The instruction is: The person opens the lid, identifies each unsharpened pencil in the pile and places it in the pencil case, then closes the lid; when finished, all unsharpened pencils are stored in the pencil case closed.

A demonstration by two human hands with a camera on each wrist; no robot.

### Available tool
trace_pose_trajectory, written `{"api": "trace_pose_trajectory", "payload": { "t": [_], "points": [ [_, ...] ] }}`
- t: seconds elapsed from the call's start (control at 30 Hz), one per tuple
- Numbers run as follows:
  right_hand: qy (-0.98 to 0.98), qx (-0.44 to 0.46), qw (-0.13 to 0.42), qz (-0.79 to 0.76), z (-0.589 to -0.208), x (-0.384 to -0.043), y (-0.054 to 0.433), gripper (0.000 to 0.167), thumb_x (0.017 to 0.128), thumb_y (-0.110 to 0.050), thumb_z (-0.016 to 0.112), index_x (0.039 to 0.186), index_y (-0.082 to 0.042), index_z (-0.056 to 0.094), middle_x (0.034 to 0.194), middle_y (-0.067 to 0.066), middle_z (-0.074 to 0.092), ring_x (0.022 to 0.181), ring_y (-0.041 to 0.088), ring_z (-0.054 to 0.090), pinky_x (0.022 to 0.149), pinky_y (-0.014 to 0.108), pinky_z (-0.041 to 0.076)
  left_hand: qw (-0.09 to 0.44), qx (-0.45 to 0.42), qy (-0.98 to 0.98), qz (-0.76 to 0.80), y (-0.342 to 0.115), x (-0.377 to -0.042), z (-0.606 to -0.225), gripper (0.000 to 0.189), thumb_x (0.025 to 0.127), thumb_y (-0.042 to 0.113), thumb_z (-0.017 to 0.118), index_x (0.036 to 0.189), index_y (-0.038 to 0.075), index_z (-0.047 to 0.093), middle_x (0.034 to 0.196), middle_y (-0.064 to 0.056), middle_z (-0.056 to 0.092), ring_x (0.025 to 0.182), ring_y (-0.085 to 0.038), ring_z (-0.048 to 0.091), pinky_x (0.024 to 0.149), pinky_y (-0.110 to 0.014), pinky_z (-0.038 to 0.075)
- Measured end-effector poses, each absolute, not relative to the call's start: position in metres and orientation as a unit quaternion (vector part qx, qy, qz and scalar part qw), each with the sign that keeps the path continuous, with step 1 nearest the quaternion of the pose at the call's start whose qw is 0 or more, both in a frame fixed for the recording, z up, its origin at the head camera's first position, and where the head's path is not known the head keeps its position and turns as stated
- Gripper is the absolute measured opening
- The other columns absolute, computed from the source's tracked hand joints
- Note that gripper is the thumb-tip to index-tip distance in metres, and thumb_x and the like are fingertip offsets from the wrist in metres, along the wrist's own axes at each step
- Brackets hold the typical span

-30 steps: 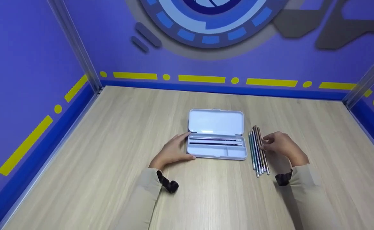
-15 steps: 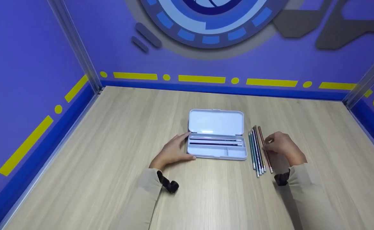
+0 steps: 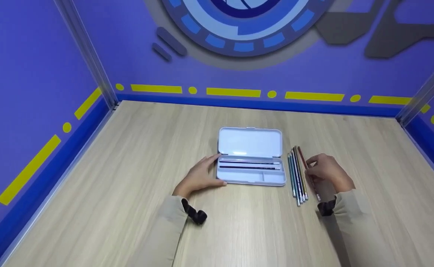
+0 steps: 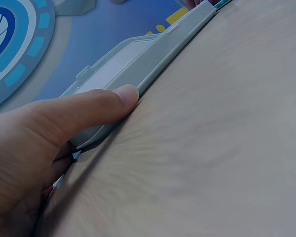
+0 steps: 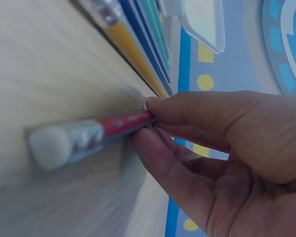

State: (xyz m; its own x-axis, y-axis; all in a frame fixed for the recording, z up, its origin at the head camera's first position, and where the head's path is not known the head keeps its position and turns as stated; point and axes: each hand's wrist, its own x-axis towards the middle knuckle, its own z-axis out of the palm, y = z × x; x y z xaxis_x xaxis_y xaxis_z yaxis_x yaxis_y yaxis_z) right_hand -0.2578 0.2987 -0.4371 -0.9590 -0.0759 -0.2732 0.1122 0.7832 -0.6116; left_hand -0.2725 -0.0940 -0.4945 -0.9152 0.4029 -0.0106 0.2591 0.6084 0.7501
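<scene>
A white pencil case lies with its lid folded back; two dark pencils rest in its long compartment. My left hand holds the case at its left end, the thumb along the front edge, as the left wrist view also shows. To the right of the case several pencils lie side by side, blue, teal and yellow among them. Between thumb and fingertips my right hand pinches a red pencil with a white eraser, just right of that row. Part of its shaft is hidden by the fingers.
Everything lies on a wood-grain table. Blue-purple panels with yellow marks stand behind it and along both sides. A black camera strap is on each wrist.
The right hand has drawn the red pencil away from the row to the right, opening a gap. The left hand and the case have stayed in place.
</scene>
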Motion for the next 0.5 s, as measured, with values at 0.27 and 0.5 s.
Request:
{"api": "trace_pose_trajectory", "payload": {
  "t": [0.27,0.5],
  "points": [
    [0.924,0.008,0.149,-0.352,-0.430,-0.261,0.299,0.051,0.082,-0.002,0.062,0.127,0.018,0.050,0.086,0.019,0.070,0.064,0.012,0.062,0.059,0.026,0.055,0.091,0.181,0.893,0.401,-0.094,-0.271,-0.491,0.100,0.066,0.046,0.084,0.150,0.021,0.034,0.154,-0.010,0.035,0.144,-0.040,0.023,0.118,-0.053,0.022],
    [0.923,0.001,0.141,-0.358,-0.422,-0.265,0.293,0.047,0.085,-0.001,0.059,0.130,0.013,0.051,0.096,0.025,0.069,0.068,0.015,0.064,0.061,0.028,0.057,0.096,0.178,0.893,0.401,-0.093,-0.271,-0.492,0.101,0.066,0.046,0.084,0.150,0.023,0.034,0.155,-0.011,0.034,0.144,-0.039,0.023,0.117,-0.054,0.023]
  ]
}}
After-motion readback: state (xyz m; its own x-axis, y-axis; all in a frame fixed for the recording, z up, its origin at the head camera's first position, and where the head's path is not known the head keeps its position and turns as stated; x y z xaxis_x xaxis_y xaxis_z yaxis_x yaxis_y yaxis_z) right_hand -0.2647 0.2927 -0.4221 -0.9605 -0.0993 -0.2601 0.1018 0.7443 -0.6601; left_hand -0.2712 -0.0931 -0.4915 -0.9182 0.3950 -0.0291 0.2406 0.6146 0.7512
